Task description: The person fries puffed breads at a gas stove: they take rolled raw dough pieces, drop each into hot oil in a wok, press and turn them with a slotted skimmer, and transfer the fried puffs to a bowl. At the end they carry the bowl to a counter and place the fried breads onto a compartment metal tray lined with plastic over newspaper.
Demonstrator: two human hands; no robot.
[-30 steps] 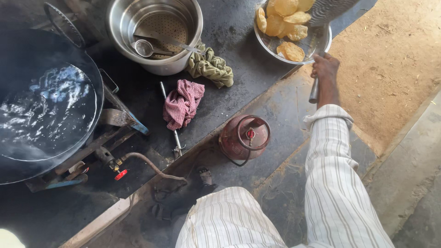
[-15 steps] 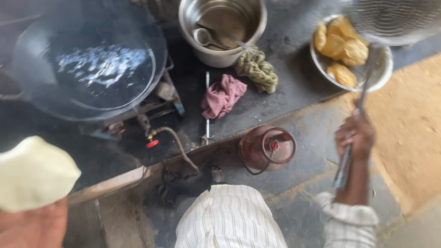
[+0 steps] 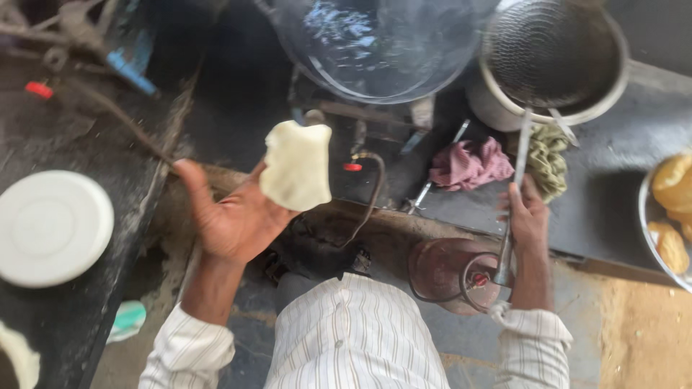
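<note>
My left hand [image 3: 232, 218] is palm up and holds a flat, pale piece of rolled dough [image 3: 296, 164] on its fingertips, just in front of the big black frying pan of oil [image 3: 382, 43]. My right hand [image 3: 527, 215] grips the long metal handle of a round wire-mesh skimmer [image 3: 551, 52]. The skimmer's mesh bowl hangs over a steel pot [image 3: 497, 108] to the right of the pan.
A white round lid [image 3: 52, 227] lies on the dark counter at left. A pink rag [image 3: 468, 163] and a green rag [image 3: 548, 157] lie by the stove. A steel bowl of fried puffed breads [image 3: 670, 216] stands at the right edge. A reddish gas cylinder [image 3: 448, 272] sits below.
The view has swung left. My left hand has brought the dough up in front of the pan. The skimmer has moved from over the bowl of fried breads to over the steel pot.
</note>
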